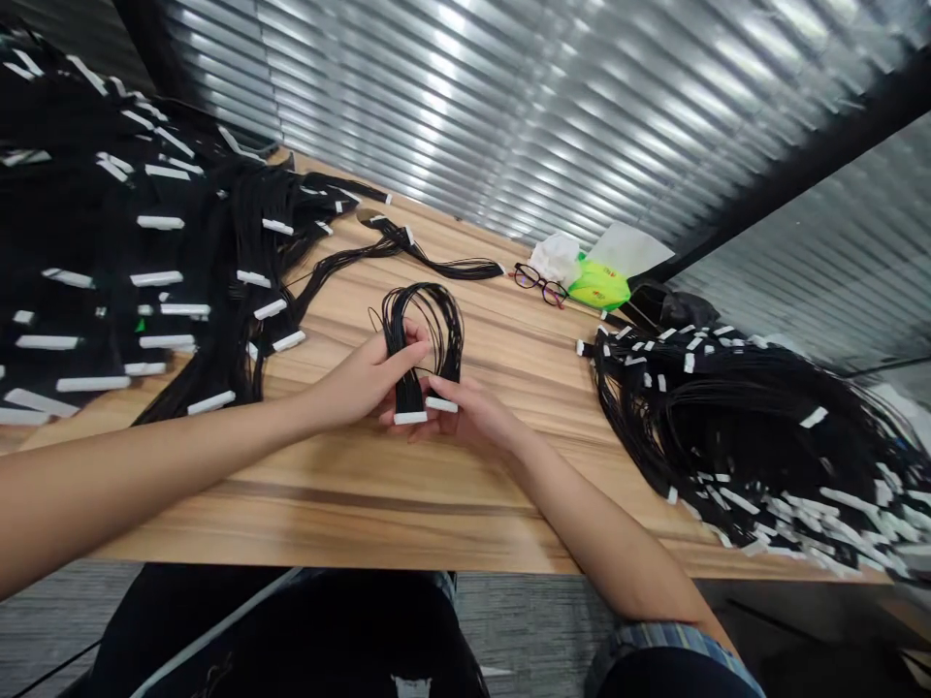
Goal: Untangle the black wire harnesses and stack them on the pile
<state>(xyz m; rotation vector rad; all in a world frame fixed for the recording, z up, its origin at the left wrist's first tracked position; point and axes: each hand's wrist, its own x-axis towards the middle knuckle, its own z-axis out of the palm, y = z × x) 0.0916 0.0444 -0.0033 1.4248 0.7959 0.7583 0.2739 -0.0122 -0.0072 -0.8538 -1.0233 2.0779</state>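
A black wire harness [423,301] is bent into an upright loop above the middle of the table, its two white end connectors side by side at the bottom. My left hand [397,366] grips the left side of the loop, thumb across the wires. On the other side, my right hand [465,407] holds the lower right end, with the thumb just above the right connector [441,404]. The left connector [410,418] hangs at the lower end of the left strand. Some fingers of both hands are hidden behind the wires.
A large heap of black harnesses [94,242] covers the table's left side, and another pile [742,417] lies at the right. Loose harnesses [443,267], glasses [539,284] and a green packet [600,284] lie along the back of the wooden table [327,523], near a corrugated wall.
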